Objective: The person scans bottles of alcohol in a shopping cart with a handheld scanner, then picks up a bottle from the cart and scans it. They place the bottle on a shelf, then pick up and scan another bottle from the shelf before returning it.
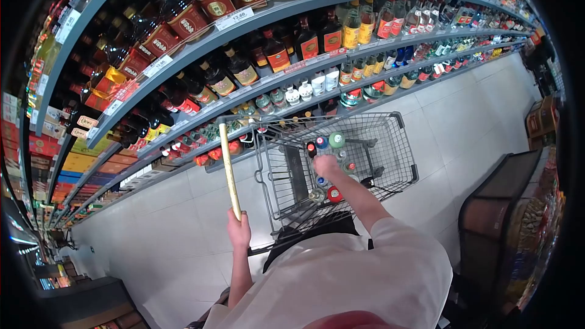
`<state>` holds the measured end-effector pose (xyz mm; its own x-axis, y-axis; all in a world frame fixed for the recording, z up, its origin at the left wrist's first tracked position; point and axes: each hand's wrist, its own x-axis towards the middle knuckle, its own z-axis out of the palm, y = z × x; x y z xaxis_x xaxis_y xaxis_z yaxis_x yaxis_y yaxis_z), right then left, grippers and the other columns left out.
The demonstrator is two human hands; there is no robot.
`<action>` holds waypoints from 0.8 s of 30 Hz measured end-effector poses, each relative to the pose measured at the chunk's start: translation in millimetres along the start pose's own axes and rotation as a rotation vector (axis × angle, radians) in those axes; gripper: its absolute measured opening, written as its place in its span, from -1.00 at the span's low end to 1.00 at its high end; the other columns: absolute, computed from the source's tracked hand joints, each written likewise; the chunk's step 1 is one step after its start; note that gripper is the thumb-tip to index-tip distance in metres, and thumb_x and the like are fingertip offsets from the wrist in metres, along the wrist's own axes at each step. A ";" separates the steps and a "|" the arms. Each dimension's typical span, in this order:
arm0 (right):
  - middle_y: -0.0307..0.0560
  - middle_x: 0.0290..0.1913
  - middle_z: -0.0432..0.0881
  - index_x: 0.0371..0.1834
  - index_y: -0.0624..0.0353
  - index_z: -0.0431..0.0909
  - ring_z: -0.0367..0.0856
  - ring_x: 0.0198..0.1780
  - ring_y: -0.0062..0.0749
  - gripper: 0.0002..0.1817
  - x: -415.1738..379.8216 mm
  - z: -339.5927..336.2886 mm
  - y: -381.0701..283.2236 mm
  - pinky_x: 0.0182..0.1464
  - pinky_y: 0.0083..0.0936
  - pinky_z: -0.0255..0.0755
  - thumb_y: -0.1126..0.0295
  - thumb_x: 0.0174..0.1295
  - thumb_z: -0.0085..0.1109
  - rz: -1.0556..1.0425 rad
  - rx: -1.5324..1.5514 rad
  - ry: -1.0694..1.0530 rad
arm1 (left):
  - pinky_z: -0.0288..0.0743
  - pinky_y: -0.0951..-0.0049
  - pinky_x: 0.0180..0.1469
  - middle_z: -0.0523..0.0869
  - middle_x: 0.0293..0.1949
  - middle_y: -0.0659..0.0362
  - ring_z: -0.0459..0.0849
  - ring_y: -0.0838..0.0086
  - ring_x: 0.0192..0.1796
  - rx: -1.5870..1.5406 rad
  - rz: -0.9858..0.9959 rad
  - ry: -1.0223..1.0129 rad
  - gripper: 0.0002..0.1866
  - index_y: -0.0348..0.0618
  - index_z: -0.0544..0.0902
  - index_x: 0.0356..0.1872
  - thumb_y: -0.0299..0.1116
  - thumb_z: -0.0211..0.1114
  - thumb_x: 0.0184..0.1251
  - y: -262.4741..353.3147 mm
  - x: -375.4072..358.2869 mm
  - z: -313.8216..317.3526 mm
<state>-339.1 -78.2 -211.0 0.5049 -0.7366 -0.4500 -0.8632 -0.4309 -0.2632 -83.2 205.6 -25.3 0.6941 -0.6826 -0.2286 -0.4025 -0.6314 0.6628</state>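
Observation:
My left hand (238,229) is wrapped round the near end of the pale yellow handle bar (228,167) of a grey wire shopping cart (390,146). Inside the cart, my right hand (327,166) is closed among several upright bottles, and what its fingers hold is hidden beneath it. Close around it are a dark bottle (311,149), a blue-capped bottle (321,142) and a pale green bottle (336,140). Nearer to me are a clear bottle (317,195) and a red-topped bottle (334,194).
Long curved-looking shelves (304,64) of bottles run along the far side, with price tags on their edges. Tiled floor (451,128) lies around the cart. A dark display stand (493,207) is on the right, and another dark stand (91,301) at the lower left.

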 end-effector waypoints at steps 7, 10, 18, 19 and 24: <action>0.08 -0.07 0.81 0.08 0.08 0.68 0.79 0.00 0.03 -0.61 -25.0 -28.8 8.2 0.08 -0.06 0.64 0.09 0.42 0.04 0.066 0.184 0.169 | 0.56 0.09 -0.16 0.71 -0.32 -0.06 0.72 0.10 -0.29 -0.057 0.044 -0.006 -0.61 -0.17 0.46 0.24 -0.24 0.21 0.51 -20.9 5.0 5.4; 0.10 -0.08 0.80 0.13 0.07 0.68 0.78 0.01 0.03 -0.61 -53.0 -64.3 18.5 0.06 -0.13 0.64 0.11 0.39 0.15 0.167 0.406 0.204 | 0.57 0.12 -0.16 0.70 -0.33 -0.03 0.72 0.15 -0.28 -0.120 0.044 -0.044 -0.59 -0.17 0.45 0.27 -0.22 0.21 0.52 -20.1 6.7 3.6; -0.21 -0.05 0.75 0.14 0.26 0.62 0.67 0.02 -0.59 -0.74 -178.0 -303.1 -29.0 0.09 -0.55 0.53 0.33 0.58 0.14 -0.335 1.103 0.993 | 0.56 0.22 -0.16 0.68 -0.35 0.04 0.70 0.28 -0.28 -0.324 0.148 -0.088 -0.68 -0.26 0.47 0.16 -0.34 0.22 0.52 -40.0 18.1 13.7; -0.21 0.00 0.69 0.18 0.24 0.59 0.64 0.05 -0.51 -0.73 -232.3 -349.4 -59.6 0.20 -0.49 0.51 0.32 0.63 0.05 -0.439 1.051 1.015 | 0.56 0.24 -0.16 0.68 -0.36 0.06 0.69 0.30 -0.29 -0.344 0.171 -0.092 -0.70 -0.28 0.48 0.13 -0.36 0.22 0.52 -41.6 18.8 13.2; 0.37 0.42 0.47 0.51 0.16 0.39 0.28 0.53 0.31 -0.05 -445.2 -444.2 -149.1 0.56 0.35 -0.05 -0.46 0.42 -0.18 -1.540 1.013 1.150 | 0.56 0.25 -0.19 0.68 -0.36 0.06 0.69 0.31 -0.30 -0.401 0.209 -0.091 -0.69 -0.29 0.48 0.12 -0.34 0.24 0.52 -37.5 14.6 11.1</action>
<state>-435.1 82.4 407.6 0.0568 -0.2458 0.9677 0.5998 -0.7664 -0.2299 -64.6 215.3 -61.4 0.5603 -0.8209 -0.1106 -0.2531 -0.2968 0.9208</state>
